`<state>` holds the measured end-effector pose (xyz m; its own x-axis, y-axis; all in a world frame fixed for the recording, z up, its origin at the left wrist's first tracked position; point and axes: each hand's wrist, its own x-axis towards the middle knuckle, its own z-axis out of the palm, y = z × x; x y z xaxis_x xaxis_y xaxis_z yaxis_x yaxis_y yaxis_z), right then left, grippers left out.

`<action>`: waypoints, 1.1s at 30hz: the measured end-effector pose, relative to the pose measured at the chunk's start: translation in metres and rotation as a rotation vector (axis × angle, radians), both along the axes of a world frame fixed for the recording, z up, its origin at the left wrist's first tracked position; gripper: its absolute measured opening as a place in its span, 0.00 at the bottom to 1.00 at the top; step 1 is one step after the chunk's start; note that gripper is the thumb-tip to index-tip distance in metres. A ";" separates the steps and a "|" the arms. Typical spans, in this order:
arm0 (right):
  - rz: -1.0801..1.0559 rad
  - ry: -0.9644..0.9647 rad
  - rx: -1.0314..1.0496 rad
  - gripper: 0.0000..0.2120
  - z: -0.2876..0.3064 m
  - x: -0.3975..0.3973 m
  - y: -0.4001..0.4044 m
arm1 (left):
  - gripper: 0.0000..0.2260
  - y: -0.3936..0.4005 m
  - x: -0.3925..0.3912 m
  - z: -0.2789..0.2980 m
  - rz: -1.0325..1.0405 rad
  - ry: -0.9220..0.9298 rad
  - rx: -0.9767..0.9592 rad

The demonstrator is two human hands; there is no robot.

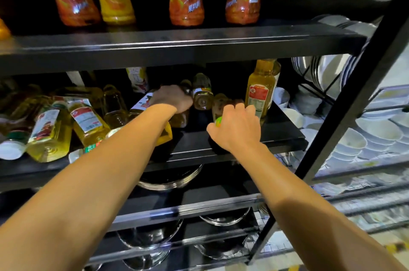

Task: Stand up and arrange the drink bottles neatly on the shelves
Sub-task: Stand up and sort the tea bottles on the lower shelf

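Note:
On the middle black shelf point(283, 138) several yellow drink bottles lie toppled at the left, among them one with a red label point(86, 122). My left hand point(171, 98) grips a lying bottle point(141, 104) deep in the shelf's middle. Just to its right lies a dark bottle point(202, 93), bottom toward me. My right hand point(238, 126) curls round a brown bottle with a green cap point(220, 104) on the shelf. One yellow bottle point(261, 89) stands upright at the right end. On the upper shelf point(177, 47) stand several orange and yellow juice bottles point(186, 0).
A slanted black frame post point(345, 115) runs along the shelf's right side. Steel bowls point(172, 179) fill the lower shelves. To the right are stacks of white bowls point(354, 140) and steel plates point(318, 71) on another rack.

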<state>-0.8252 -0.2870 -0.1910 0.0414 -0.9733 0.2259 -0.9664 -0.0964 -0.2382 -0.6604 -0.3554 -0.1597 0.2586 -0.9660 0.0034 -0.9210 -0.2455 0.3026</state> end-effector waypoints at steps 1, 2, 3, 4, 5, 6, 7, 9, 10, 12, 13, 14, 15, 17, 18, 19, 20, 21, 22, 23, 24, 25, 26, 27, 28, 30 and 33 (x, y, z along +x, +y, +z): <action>-0.013 -0.020 0.055 0.26 0.002 0.001 -0.003 | 0.19 0.001 0.002 0.002 0.018 -0.007 -0.001; -0.025 -0.039 0.108 0.26 0.004 0.002 -0.006 | 0.22 0.001 0.002 0.003 0.023 -0.015 0.015; -0.034 -0.054 0.150 0.26 0.005 0.003 -0.010 | 0.25 0.002 0.001 0.004 0.015 -0.025 0.042; -0.035 -0.069 0.172 0.26 0.005 0.003 -0.011 | 0.29 0.004 -0.002 0.003 0.004 -0.031 0.073; -0.033 -0.084 0.180 0.25 0.005 0.004 -0.012 | 0.34 0.005 -0.005 0.000 -0.009 -0.039 0.098; -0.033 -0.094 0.185 0.25 0.005 0.003 -0.011 | 0.38 0.007 -0.009 -0.003 -0.016 -0.039 0.122; -0.035 -0.097 0.193 0.24 0.006 0.002 -0.010 | 0.41 0.007 -0.012 -0.006 -0.025 -0.033 0.129; -0.042 -0.090 0.220 0.25 0.007 -0.002 -0.008 | 0.39 0.009 -0.013 -0.010 -0.008 -0.010 0.099; -0.044 -0.076 0.236 0.26 0.008 -0.004 -0.007 | 0.37 0.011 -0.012 -0.008 0.011 0.017 0.075; -0.039 -0.035 0.266 0.28 0.012 -0.006 -0.004 | 0.31 0.014 -0.007 -0.003 0.049 0.084 0.019; -0.036 -0.022 0.277 0.29 0.013 -0.006 -0.004 | 0.29 0.016 -0.006 -0.001 0.058 0.089 -0.016; -0.035 -0.016 0.284 0.29 0.015 -0.007 -0.004 | 0.28 0.018 -0.005 0.002 0.062 0.077 -0.039; -0.035 -0.018 0.285 0.29 0.016 -0.007 -0.003 | 0.27 0.022 -0.006 0.005 0.057 0.045 -0.059; -0.047 -0.031 0.274 0.30 0.016 -0.009 -0.003 | 0.24 0.033 -0.007 0.013 0.049 -0.046 -0.097; -0.059 -0.037 0.271 0.31 0.016 -0.010 -0.003 | 0.22 0.040 -0.008 0.018 0.054 -0.078 -0.114; -0.071 -0.043 0.269 0.32 0.016 -0.011 -0.004 | 0.22 0.048 -0.009 0.023 0.061 -0.092 -0.127; -0.080 -0.052 0.266 0.33 0.015 -0.012 -0.005 | 0.22 0.054 -0.009 0.025 0.066 -0.091 -0.135; -0.086 -0.065 0.263 0.32 0.015 -0.012 -0.005 | 0.21 0.062 -0.008 0.026 0.058 -0.078 -0.145; -0.088 -0.083 0.258 0.32 0.014 -0.012 -0.005 | 0.21 0.068 -0.005 0.025 0.040 -0.051 -0.161; -0.090 -0.111 0.254 0.32 0.014 -0.013 -0.005 | 0.20 0.074 -0.003 0.024 0.020 -0.004 -0.182; -0.093 -0.150 0.252 0.31 0.013 -0.014 -0.005 | 0.19 0.082 -0.001 0.024 0.009 0.071 -0.199; -0.095 -0.200 0.252 0.30 0.012 -0.017 -0.004 | 0.17 0.091 0.001 0.024 0.008 0.179 -0.213; -0.092 -0.259 0.254 0.29 0.010 -0.019 -0.003 | 0.15 0.099 0.001 0.024 0.010 0.310 -0.230; -0.084 -0.328 0.260 0.28 0.008 -0.023 0.000 | 0.13 0.108 0.000 0.023 0.011 0.448 -0.244; -0.068 -0.414 0.268 0.27 0.004 -0.026 0.004 | 0.11 0.117 -0.001 0.021 0.016 0.600 -0.248; -0.029 -0.671 0.290 0.24 -0.004 -0.032 0.016 | 0.07 0.134 -0.002 0.011 0.013 0.998 -0.235; -0.007 -1.089 0.358 0.26 -0.018 -0.040 0.039 | 0.05 0.153 -0.003 -0.015 -0.076 1.411 -0.188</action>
<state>-0.8649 -0.2480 -0.2094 -0.0121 -0.9883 -0.1518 -0.2310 0.1504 -0.9612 -0.6638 -0.2021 -0.1743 0.1014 -0.9915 -0.0809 0.1658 -0.0634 0.9841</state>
